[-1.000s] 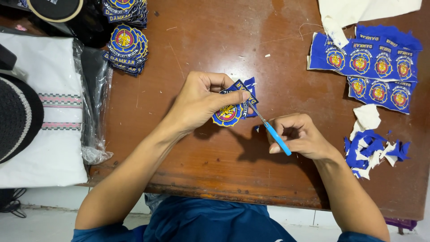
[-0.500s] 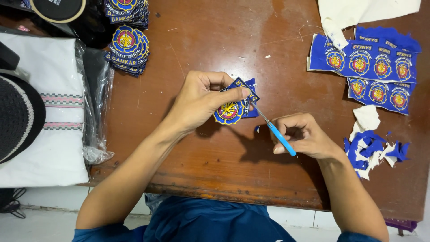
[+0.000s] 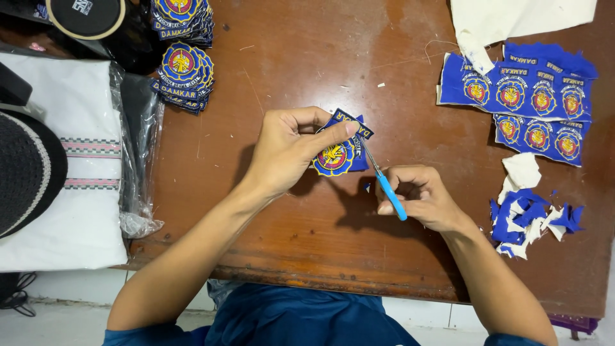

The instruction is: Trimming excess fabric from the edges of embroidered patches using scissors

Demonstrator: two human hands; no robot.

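A: Frame centre. Our left hand (image 3: 288, 150) pinches a round blue embroidered patch with a yellow emblem (image 3: 337, 156), thumb over its top edge.

B: Noted. Our right hand (image 3: 419, 197) clamps blue-handled small scissors (image 3: 384, 182), tips touching the patch's right rim.

A: We log a brown wooden table (image 3: 307, 64); blue-and-white fabric scraps (image 3: 528, 221) lie at right.

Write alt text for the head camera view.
The left hand holds a blue embroidered patch while the right hand trims it with blue-handled scissors over a brown table. Uncut patch sheets and fabric scraps lie right; finished patches left.
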